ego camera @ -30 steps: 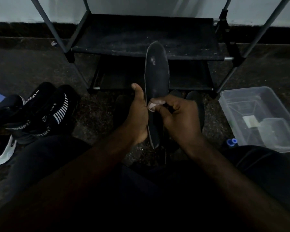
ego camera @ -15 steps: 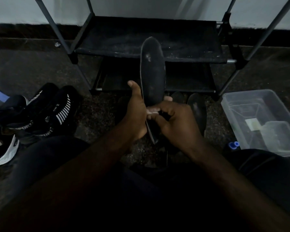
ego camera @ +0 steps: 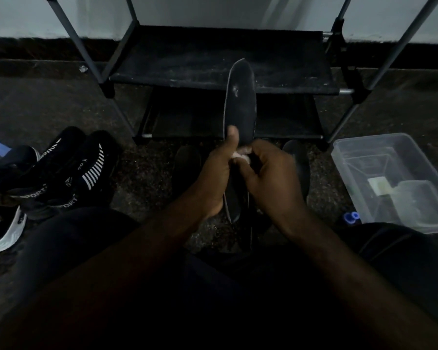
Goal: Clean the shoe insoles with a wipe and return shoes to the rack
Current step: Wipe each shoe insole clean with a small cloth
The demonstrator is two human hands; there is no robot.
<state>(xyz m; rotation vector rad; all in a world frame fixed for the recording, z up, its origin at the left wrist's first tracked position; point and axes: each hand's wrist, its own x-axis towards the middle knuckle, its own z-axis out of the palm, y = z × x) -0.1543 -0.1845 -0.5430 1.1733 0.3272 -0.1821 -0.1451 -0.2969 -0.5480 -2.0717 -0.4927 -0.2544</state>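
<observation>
A long black insole (ego camera: 240,104) stands upright in front of me, its toe end pointing at the shoe rack (ego camera: 213,69). My left hand (ego camera: 216,173) grips its lower half, thumb laid up along the left edge. My right hand (ego camera: 268,175) pinches a small white wipe (ego camera: 242,155) against the insole's middle. White scuff marks show near the insole's top. A dark shoe (ego camera: 187,168) lies on the floor behind my left hand, and another dark insole or shoe (ego camera: 299,168) lies behind my right hand.
A black pair of striped sport shoes (ego camera: 68,173) and a white-soled shoe (ego camera: 5,231) lie on the floor at left. A clear plastic bin (ego camera: 390,183) sits at right with a small blue cap (ego camera: 350,217) beside it. My dark-trousered legs fill the foreground.
The insole has been raised a little and my left thumb now lies on its edge. My right hand with the wipe has slid slightly up the insole.
</observation>
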